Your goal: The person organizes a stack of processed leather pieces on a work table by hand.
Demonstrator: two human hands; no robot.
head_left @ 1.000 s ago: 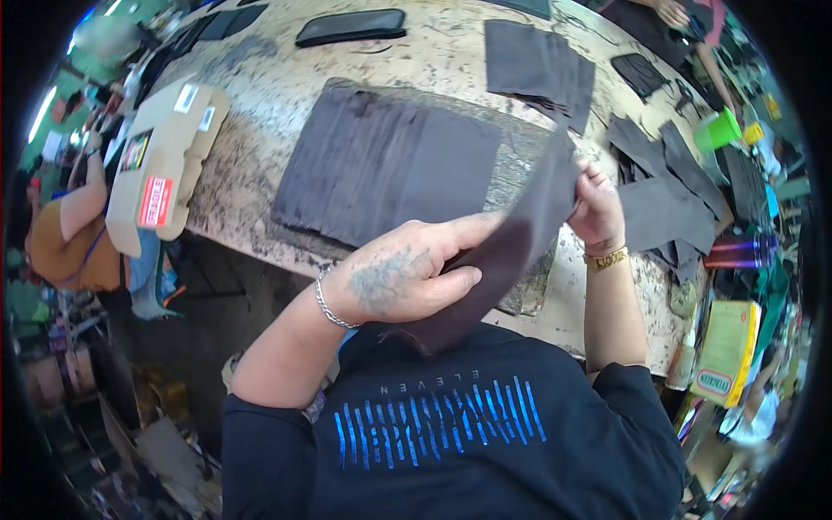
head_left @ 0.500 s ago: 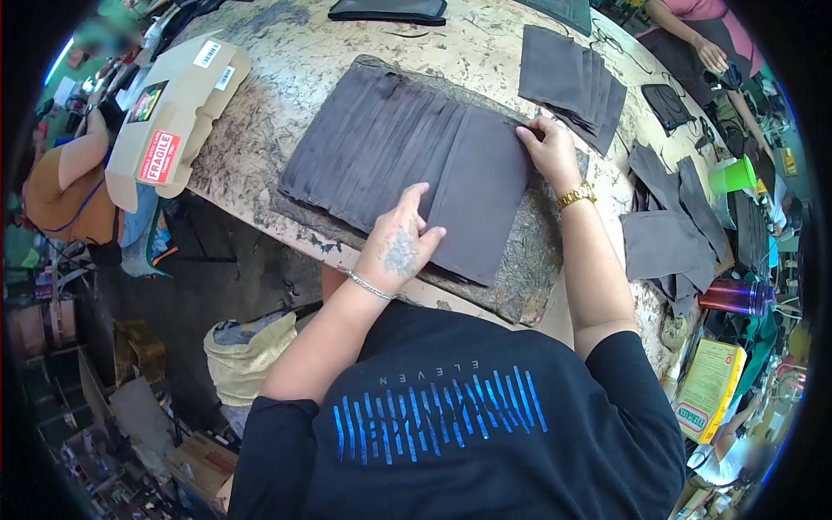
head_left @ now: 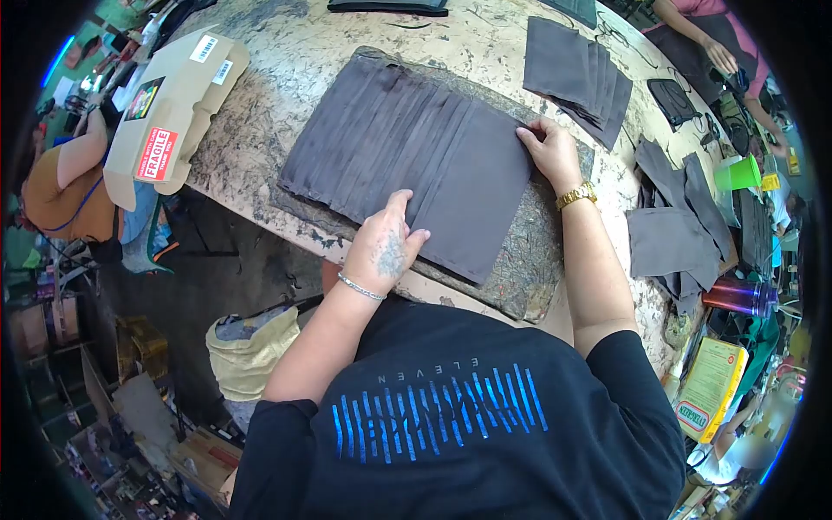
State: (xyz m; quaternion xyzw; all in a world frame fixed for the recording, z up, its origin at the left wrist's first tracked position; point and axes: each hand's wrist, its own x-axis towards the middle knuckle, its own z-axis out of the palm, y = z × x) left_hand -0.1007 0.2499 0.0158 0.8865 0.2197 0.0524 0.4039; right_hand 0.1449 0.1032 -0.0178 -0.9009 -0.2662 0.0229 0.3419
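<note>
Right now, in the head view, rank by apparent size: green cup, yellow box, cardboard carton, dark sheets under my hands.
Largest to smallest:
touched dark sheets
cardboard carton
yellow box
green cup

Shows bright, diffuse light across the tabletop [head_left: 269,104]; fades to dimness below its near left edge; curves with fisheye distortion along its right edge.

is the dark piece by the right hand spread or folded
Spread: the dark piece lies flat with its broad face showing, the right hand at its upper corner.
</note>
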